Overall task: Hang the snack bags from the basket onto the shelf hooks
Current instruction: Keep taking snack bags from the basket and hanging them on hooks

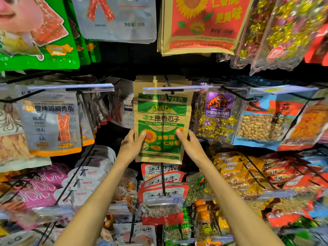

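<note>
Two hands pinch sunflower-seed bag low: left hand at 8 o'clock, right hand at 4. Long axis 12–6; hook at 12, equidistant.

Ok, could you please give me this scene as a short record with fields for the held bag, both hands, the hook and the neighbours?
held item: sunflower seed bag, brown paper, green label, upright
left hand: grips its lower left edge, thumb in front
right hand: grips its lower right edge, thumb in front
hook: black, at the bag's top; threading unclear
price strip: clear, across the bag's top
left neighbour: chicken strip bag
right neighbour: beef candy bag
below: peanut bags
</note>
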### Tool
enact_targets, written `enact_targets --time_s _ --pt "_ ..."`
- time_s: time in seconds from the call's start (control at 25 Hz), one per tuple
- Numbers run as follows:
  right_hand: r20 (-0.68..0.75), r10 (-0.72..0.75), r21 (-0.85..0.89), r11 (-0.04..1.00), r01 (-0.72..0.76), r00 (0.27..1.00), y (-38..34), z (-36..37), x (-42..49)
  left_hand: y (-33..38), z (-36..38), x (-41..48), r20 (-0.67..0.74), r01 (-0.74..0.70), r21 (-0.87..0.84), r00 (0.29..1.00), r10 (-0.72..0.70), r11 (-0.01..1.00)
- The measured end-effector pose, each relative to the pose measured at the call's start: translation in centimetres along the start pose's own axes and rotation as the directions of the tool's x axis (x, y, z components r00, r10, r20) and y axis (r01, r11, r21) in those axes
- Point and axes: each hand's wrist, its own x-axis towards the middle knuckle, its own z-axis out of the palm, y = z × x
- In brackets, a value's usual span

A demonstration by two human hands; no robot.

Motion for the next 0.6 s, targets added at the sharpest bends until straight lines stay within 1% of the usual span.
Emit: enact_targets --time_s 0.08,0.16,0.2,0.24,0.32,0.36,0.4,0.48,0.6 --pt "0.03 0.036 -0.04 0.999 -0.035 0.999 -0.4 -1.1 -0.2 0.1 -0.7 -0.2 0.047 -0.02 0.118 0.999 0.014 0.993" --pt "0.057 0.056 -0.203 0.978 -0.043 0.997 -0.7 -1.9 -0.5 0.3 -1.5 -0.5 0.109 -0.029 0.3 0.994 -0.004 0.954" --pt "0.072 0.055 -0.325 0.945 -0.029 0.996 -0.9 -2.3 -0.7 0.6 -2.0 -0.8 0.141 -0.042 0.409 0.99 -0.018 0.911" --pt "0.086 0.054 -0.461 0.887 -0.008 0.995 -1.0 -2.7 -1.0 0.7 -2.3 -1.1 0.159 -0.068 0.508 0.987 -0.015 0.858" --pt "0.096 0.042 -0.712 0.702 0.039 0.995 -1.4 -3.2 -1.9 1.4 -2.9 -2.0 0.17 -0.109 0.698 0.985 -0.015 0.708" --pt "0.089 0.026 -0.793 0.607 0.055 0.996 -1.8 -3.6 -2.6 2.0 -2.9 -2.6 0.159 -0.105 0.768 0.987 -0.03 0.632" --pt "0.078 0.002 -0.842 0.536 0.065 0.997 -2.0 -3.9 -3.2 2.5 -2.7 -3.2 0.144 -0.105 0.815 0.989 -0.023 0.57" --pt "0.065 -0.043 -0.893 0.444 0.077 0.997 -2.6 -4.8 -4.7 4.1 -2.1 -4.6 0.123 -0.116 0.859 0.992 0.02 0.498" --pt "0.074 -0.074 -0.924 0.37 0.096 0.994 -3.2 -6.5 -6.3 6.6 -0.9 -6.6 0.124 -0.148 0.869 0.989 0.082 0.472"
